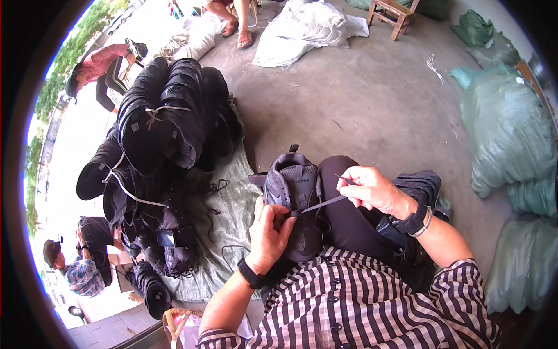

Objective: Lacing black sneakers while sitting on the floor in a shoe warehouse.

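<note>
A black sneaker (300,181) rests on my lap, its heel pull tab pointing away from me and its toe toward me. My left hand (269,235) is closed at the sneaker's left lacing edge, thumb and fingers pinched beside the eyelets. From there a flat dark shoelace (321,206) stretches tight to the right. My right hand (372,189) pinches this lace above my right thigh, with a short end sticking out past the fingers. What exactly lies under my left fingertips is partly hidden.
Stacked black shoe parts (145,136), tied with white cord, rise at the left on a green sheet (224,232). More dark pieces (421,186) lie beside my right leg. Green sacks (511,128) line the right; a white sack (308,29) and wooden stool (393,16) stand far off. Other people sit nearby.
</note>
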A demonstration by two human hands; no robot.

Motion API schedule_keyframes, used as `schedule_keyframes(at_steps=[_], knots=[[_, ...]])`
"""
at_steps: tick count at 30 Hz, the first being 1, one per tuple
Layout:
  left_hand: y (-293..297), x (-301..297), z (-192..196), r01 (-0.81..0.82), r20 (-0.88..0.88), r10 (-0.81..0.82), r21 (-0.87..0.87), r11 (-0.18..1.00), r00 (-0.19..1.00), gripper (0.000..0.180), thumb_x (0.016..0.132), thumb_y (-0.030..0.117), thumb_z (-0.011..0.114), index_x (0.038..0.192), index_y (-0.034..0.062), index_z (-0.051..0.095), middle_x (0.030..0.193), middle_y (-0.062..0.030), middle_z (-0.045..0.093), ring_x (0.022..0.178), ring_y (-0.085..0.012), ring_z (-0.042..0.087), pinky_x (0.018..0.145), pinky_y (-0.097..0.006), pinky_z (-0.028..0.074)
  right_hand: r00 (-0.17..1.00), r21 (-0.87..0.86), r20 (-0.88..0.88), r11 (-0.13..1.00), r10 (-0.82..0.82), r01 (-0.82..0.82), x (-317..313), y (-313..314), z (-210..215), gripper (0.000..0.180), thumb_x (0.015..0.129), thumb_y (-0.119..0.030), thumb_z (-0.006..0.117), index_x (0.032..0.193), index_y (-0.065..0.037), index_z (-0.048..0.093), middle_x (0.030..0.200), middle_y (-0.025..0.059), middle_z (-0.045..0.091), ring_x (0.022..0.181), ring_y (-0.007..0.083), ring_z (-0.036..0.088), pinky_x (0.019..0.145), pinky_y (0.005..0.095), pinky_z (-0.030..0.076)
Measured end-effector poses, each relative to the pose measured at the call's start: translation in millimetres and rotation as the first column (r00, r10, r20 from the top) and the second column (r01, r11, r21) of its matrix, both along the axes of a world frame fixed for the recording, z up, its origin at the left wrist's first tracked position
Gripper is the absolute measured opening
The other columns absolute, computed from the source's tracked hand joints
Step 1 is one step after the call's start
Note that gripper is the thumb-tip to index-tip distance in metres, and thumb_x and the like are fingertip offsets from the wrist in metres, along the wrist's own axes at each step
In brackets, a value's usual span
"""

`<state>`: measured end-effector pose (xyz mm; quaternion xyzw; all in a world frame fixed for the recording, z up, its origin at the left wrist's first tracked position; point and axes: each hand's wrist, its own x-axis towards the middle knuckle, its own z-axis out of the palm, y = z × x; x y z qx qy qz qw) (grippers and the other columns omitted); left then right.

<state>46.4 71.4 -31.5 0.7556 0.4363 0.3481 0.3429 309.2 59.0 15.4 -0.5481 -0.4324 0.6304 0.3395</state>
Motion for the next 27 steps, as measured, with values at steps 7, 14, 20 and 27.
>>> schedule_keyframes(at_steps=[7, 14, 20, 27], knots=[[-4, 0, 9, -0.031, 0.014, 0.032, -0.08, 0.996, 0.999, 0.024, 0.074, 0.003, 0.07, 0.092, 0.002, 0.054, 0.085, -0.0086, 0.049, 0.067, -0.0171, 0.048, 0.069, -0.029, 0.044, 0.941, -0.06, -0.116, 0.948, -0.319, 0.314, 29, 4, -18, 0.016, 0.089, -0.014, 0.056, 0.096, 0.0, 0.061, 0.071, 0.0062, 0.062, 0.048, 0.0051, 0.052, 0.037, 0.0173, 0.035], [-8, -23, -4, -0.019, -0.072, 0.006, -0.174, 0.985, 0.997, 0.019, 0.08, 0.009, 0.067, 0.089, 0.0012, 0.052, 0.081, -0.0101, 0.048, 0.069, -0.0224, 0.048, 0.065, -0.031, 0.042, 0.991, -0.081, -0.047, 0.988, 0.129, -0.132, -22, -29, 15, 0.025, 0.095, -0.015, 0.047, 0.105, 0.006, 0.055, 0.099, 0.016, 0.065, 0.052, 0.0144, 0.063, 0.04, 0.0196, 0.044], [0, -18, 1, -0.035, -0.074, 0.035, 0.002, 0.999, 0.997, 0.013, 0.084, 0.006, 0.062, 0.086, 0.0015, 0.049, 0.075, -0.0084, 0.05, 0.067, -0.0212, 0.05, 0.063, -0.031, 0.042, 0.97, -0.237, 0.092, 0.951, 0.226, -0.199, -51, -45, -10, 0.029, 0.094, -0.023, 0.048, 0.104, 0.002, 0.057, 0.085, 0.013, 0.065, 0.06, 0.0186, 0.066, 0.048, 0.0259, 0.048], [16, -21, 4, 0.173, 0.414, 0.134, -0.623, 0.763, 0.9, 0.01, 0.093, 0.013, 0.053, 0.097, 0.0059, 0.048, 0.07, 0.0032, 0.044, 0.058, -0.0052, 0.042, 0.052, -0.019, 0.036, 0.788, 0.29, 0.581, 0.852, 0.204, -0.435, -40, -22, -1, 0.02, 0.077, -0.018, 0.067, 0.089, -0.003, 0.06, 0.076, 0.0108, 0.059, 0.069, 0.0249, 0.061, 0.064, 0.0342, 0.048]])
